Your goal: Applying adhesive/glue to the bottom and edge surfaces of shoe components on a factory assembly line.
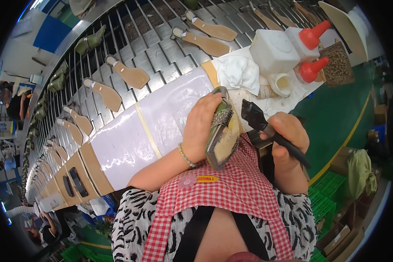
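Shoe (pixel 223 131), green with a glittery strap, sits upright against the person's red checked apron (pixel 236 187), its pale sole turned outward. To its left, tan insoles (pixel 131 74) ride the slatted conveyor (pixel 161 48) beyond the plastic-covered desk (pixel 131 135). The left hand (pixel 201 126) wraps closed around the shoe's upper side. Just right of it, the right hand (pixel 288 139) is clenched on a black brush (pixel 266 129), whose bristles are near the shoe. Farther right stand red-capped glue bottles (pixel 312 52).
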Action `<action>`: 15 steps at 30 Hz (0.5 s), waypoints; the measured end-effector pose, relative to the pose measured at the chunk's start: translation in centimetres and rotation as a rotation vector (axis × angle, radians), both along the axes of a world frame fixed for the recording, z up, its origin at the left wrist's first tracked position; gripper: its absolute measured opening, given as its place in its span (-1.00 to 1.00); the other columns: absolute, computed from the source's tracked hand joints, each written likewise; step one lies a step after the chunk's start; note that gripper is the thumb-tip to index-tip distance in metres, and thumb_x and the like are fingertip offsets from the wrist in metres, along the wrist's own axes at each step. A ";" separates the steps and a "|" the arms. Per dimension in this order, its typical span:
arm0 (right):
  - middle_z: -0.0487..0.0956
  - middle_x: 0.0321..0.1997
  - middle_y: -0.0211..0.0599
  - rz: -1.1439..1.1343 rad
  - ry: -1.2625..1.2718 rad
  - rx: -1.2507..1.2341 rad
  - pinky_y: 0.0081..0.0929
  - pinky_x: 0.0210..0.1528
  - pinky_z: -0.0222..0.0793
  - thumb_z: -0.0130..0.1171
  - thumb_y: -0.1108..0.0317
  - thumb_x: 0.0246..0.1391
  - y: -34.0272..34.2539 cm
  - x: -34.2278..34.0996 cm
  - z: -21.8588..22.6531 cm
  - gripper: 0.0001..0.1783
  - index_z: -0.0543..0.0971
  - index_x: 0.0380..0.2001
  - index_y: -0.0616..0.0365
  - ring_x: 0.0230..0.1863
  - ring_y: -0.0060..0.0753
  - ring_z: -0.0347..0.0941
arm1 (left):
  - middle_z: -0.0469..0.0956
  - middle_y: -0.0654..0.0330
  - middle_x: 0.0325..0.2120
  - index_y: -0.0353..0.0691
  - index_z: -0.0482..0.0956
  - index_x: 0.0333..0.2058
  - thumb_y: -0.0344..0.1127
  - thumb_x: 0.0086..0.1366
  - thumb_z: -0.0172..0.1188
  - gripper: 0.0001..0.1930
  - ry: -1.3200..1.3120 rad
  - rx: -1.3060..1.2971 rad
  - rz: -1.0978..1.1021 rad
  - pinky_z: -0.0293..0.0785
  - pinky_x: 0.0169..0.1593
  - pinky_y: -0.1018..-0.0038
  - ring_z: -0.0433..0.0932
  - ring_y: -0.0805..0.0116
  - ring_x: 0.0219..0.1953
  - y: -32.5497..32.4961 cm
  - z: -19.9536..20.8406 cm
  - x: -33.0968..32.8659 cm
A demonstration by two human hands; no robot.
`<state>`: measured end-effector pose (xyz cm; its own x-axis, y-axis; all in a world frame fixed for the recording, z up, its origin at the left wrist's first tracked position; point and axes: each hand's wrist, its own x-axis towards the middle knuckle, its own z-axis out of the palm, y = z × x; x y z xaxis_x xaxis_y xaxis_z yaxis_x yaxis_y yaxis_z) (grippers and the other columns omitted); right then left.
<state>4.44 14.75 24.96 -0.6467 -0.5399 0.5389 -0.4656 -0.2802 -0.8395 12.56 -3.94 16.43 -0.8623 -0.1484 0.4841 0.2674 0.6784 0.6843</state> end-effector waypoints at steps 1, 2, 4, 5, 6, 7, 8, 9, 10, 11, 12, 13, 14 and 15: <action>0.51 -0.45 -0.24 0.030 0.016 -0.004 -0.62 -0.38 0.30 0.23 0.26 0.04 0.4 -0.4 -0.4 -0.63 0.54 -0.15 0.32 -0.43 -0.48 0.43 | 0.37 0.00 0.04 -0.26 0.26 0.08 -0.30 -0.10 0.35 -0.28 -0.009 0.008 -0.002 0.30 0.11 0.24 0.37 -0.02 0.06 -0.3 -0.2 0.0; 0.51 -0.45 -0.24 0.027 0.016 -0.008 -0.62 -0.38 0.30 0.23 0.26 0.04 0.5 0.0 -0.6 -0.63 0.54 -0.15 0.32 -0.43 -0.48 0.43 | 0.37 0.01 0.04 -0.23 0.24 0.11 -0.25 -0.14 0.43 -0.20 -0.017 0.016 -0.003 0.33 0.09 0.30 0.39 0.04 0.05 -0.5 -0.3 0.0; 0.51 -0.44 -0.22 -0.029 -0.269 0.038 -0.61 -0.38 0.30 0.23 0.44 -0.03 0.8 0.9 -1.0 -0.73 0.53 -0.22 0.31 -0.44 -0.47 0.43 | 0.37 0.01 0.02 -0.23 0.24 0.13 -0.26 -0.15 0.43 -0.17 -0.042 0.030 -0.021 0.33 0.09 0.34 0.40 0.06 0.04 -0.8 -0.1 0.0; 0.52 -0.44 -0.23 -0.022 -0.337 0.030 -0.61 -0.40 0.28 0.22 0.56 -0.11 0.6 1.0 -1.0 -0.78 0.52 -0.30 0.31 -0.46 -0.49 0.42 | 0.37 0.01 0.02 -0.22 0.23 0.13 -0.25 -0.16 0.44 -0.16 -0.076 0.048 -0.020 0.33 0.08 0.35 0.40 0.08 0.03 -0.9 0.1 0.0; 0.52 -0.44 -0.23 -0.026 -0.339 0.026 -0.61 -0.40 0.28 0.22 0.56 -0.11 0.5 1.0 -1.0 -0.78 0.52 -0.30 0.31 -0.46 -0.49 0.42 | 0.37 0.02 0.01 -0.22 0.22 0.14 -0.25 -0.17 0.45 -0.14 -0.111 0.067 -0.017 0.34 0.08 0.37 0.41 0.09 0.02 -0.9 0.3 0.0; 0.52 -0.46 -0.24 -0.002 -0.273 0.072 -0.61 -0.41 0.28 0.23 0.56 -0.12 0.4 0.8 -1.0 -0.78 0.52 -0.31 0.30 -0.47 -0.49 0.42 | 0.37 0.02 0.01 -0.22 0.22 0.14 -0.25 -0.17 0.45 -0.14 -0.113 0.064 -0.021 0.34 0.08 0.37 0.41 0.09 0.02 -0.8 0.4 0.1; 0.52 -0.47 -0.26 0.022 -0.206 0.118 -0.61 -0.41 0.27 0.23 0.56 -0.13 0.4 0.6 -1.1 -0.79 0.52 -0.33 0.29 -0.48 -0.50 0.42 | 0.37 0.03 0.00 -0.22 0.21 0.14 -0.23 -0.17 0.45 -0.13 -0.118 0.095 -0.021 0.34 0.08 0.38 0.41 0.11 0.02 -0.7 0.5 0.1; 0.52 -0.47 -0.26 0.018 -0.208 0.116 -0.61 -0.41 0.27 0.23 0.56 -0.13 0.3 0.5 -1.1 -0.79 0.52 -0.33 0.29 -0.48 -0.50 0.42 | 0.37 0.03 0.00 -0.22 0.20 0.15 -0.21 -0.17 0.46 -0.11 -0.123 0.127 -0.022 0.34 0.08 0.38 0.42 0.12 0.01 -0.6 0.6 0.2; 0.52 -0.48 -0.27 0.031 -0.154 0.117 -0.61 -0.43 0.27 0.24 0.56 -0.14 0.2 0.4 -1.2 -0.78 0.52 -0.32 0.28 -0.50 -0.49 0.41 | 0.37 0.03 0.00 -0.22 0.20 0.15 -0.21 -0.17 0.46 -0.11 -0.125 0.125 -0.026 0.34 0.08 0.38 0.42 0.12 0.01 -0.5 1.0 0.2; 0.53 -0.50 -0.28 0.043 -0.100 0.118 -0.60 -0.44 0.26 0.24 0.56 -0.14 0.1 0.3 -1.3 -0.77 0.53 -0.32 0.26 -0.52 -0.48 0.41 | 0.38 -0.02 0.00 -0.25 0.22 0.12 -0.26 -0.14 0.40 -0.19 -0.131 0.145 -0.026 0.33 0.07 0.30 0.40 0.03 0.02 -0.3 1.5 0.3; 0.53 -0.50 -0.28 0.043 -0.102 0.117 -0.60 -0.44 0.26 0.24 0.56 -0.14 0.0 0.3 -1.3 -0.77 0.53 -0.32 0.26 -0.52 -0.48 0.41 | 0.40 -0.08 -0.01 -0.28 0.25 0.09 -0.31 -0.11 0.35 -0.27 -0.136 0.164 -0.021 0.33 0.07 0.22 0.39 -0.07 0.04 -0.2 1.8 0.3; 0.52 -0.52 -0.29 0.041 -0.079 0.134 -0.59 -0.46 0.27 0.25 0.55 -0.16 -0.1 0.3 -1.2 -0.78 0.53 -0.34 0.25 -0.54 -0.46 0.41 | 0.40 -0.08 -0.01 -0.28 0.25 0.09 -0.31 -0.11 0.35 -0.27 -0.138 0.163 -0.021 0.33 0.07 0.22 0.39 -0.07 0.04 -0.3 1.8 0.3; 0.52 -0.54 -0.29 0.038 -0.056 0.153 -0.57 -0.48 0.27 0.26 0.55 -0.18 -0.3 0.3 -1.1 -0.78 0.54 -0.36 0.24 -0.56 -0.43 0.41 | 0.40 -0.08 -0.01 -0.27 0.25 0.09 -0.31 -0.11 0.35 -0.27 -0.139 0.143 -0.015 0.32 0.07 0.23 0.39 -0.07 0.04 -0.3 1.8 0.4; 0.52 -0.54 -0.29 0.038 -0.057 0.153 -0.57 -0.48 0.27 0.26 0.55 -0.18 -0.4 0.2 -0.9 -0.78 0.54 -0.36 0.24 -0.56 -0.43 0.41 | 0.40 -0.08 -0.01 -0.27 0.25 0.09 -0.31 -0.11 0.35 -0.27 -0.138 0.124 -0.008 0.32 0.08 0.23 0.39 -0.07 0.04 -0.3 1.8 0.4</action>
<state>4.69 14.36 24.04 -0.6513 -0.6373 0.4119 -0.4079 -0.1637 -0.8982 12.93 -4.29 18.18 -0.9207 -0.1930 0.3391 0.1697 0.5845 0.7935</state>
